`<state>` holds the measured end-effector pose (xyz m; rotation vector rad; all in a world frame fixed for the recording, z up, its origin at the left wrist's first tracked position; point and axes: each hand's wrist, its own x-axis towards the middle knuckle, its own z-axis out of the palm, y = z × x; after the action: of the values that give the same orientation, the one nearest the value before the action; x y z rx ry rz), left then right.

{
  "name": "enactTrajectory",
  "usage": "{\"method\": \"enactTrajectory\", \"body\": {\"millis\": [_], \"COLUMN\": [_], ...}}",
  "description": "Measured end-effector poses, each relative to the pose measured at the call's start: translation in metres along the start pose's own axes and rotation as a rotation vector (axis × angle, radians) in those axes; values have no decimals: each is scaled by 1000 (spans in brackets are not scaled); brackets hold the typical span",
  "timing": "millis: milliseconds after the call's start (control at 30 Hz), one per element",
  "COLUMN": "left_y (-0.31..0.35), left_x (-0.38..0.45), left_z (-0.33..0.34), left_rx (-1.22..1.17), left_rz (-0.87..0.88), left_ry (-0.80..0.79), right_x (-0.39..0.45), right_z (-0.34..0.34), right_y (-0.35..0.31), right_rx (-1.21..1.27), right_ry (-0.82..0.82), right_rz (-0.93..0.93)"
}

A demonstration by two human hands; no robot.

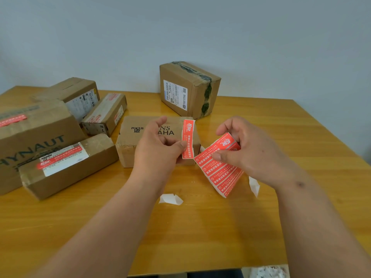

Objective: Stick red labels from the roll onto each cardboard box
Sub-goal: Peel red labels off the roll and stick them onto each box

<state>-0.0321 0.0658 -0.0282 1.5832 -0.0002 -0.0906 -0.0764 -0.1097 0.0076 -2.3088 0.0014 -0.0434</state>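
Nearest on the wooden table (200,237), two white scraps of backing paper: one (170,199) just in front of the printed box, one (254,186) under the right wrist.

Above them, left hand (158,145) pinching a single red label (188,139) by its lower part between thumb and fingers, held upright in the air, just in front of the printed box's right end. White writing on the label, too small to read.

Right hand (243,149) closed around a strip of red labels (219,165), thumb pressed on its face, strip hanging down to the right of the printed box. Several labels on the strip, white characters, not readable.

Behind the hands, printed box (128,141) flat on the table, with black words "FOCUS ON ME" and partly hidden letters "NS" and "AHA".

Left of the printed box, a long box (68,169) carrying a red label over a white shipping sticker. Further left, a big box (30,133) with "HYNAUT" visible and a red label on top.

Behind and left of the printed box, a narrow box (104,115) with red labels, and one more box (78,95) with a white barcode sticker.

Behind and right of the printed box, a tilted box (188,89) with dark tape and a white shipping sticker bearing a QR code.
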Motion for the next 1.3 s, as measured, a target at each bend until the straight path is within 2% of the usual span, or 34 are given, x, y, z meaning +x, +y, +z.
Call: {"method": "enactTrajectory", "body": {"millis": [100, 233, 333, 400, 500, 600, 700, 967, 1067, 1133, 1200, 1300], "left_y": [0, -1, -1, -1, 1, 3, 3, 3, 2, 1, 3, 9], "left_x": [2, 4, 2, 0, 0, -2, -4, -8, -7, -9, -13, -18], "left_z": [-3, -6, -5, -4, -3, -4, -6, -10, -10, -8, -6, -1], "left_rx": [10, -8, -31, -43, -33, -12, 25, 69, 84, 196, 306, 327], "left_rz": [2, -4, -11, -12, -23, -24, -13, -9, -10, 85, 258, 428], "left_ry": [51, 32, -8, -34, -60, -97, -156, -265, -237, -128, 12, 14], "right_x": [0, 2, 9, 10, 9, 6, 4, 4, 2, 2, 3, 2], "right_z": [-3, -3, 5, 11, 17, 21, 23, 20, 19, 20, 22, 26], "right_y": [4, 6, 10, 7, -1, -9, -12, -16, -15, -14, -15, -19], "right_rx": [-29, -101, -425, -497, -383, -94, 115, 215, 239, 240, 222, 236], "right_ry": [30, 74, 279, 392, 344, 239, 223, 223, 229, 242, 252, 274], "right_rz": [16, 50, 35, 28, 9, 24, 78, 112, 106, 118, 129, 104]}}
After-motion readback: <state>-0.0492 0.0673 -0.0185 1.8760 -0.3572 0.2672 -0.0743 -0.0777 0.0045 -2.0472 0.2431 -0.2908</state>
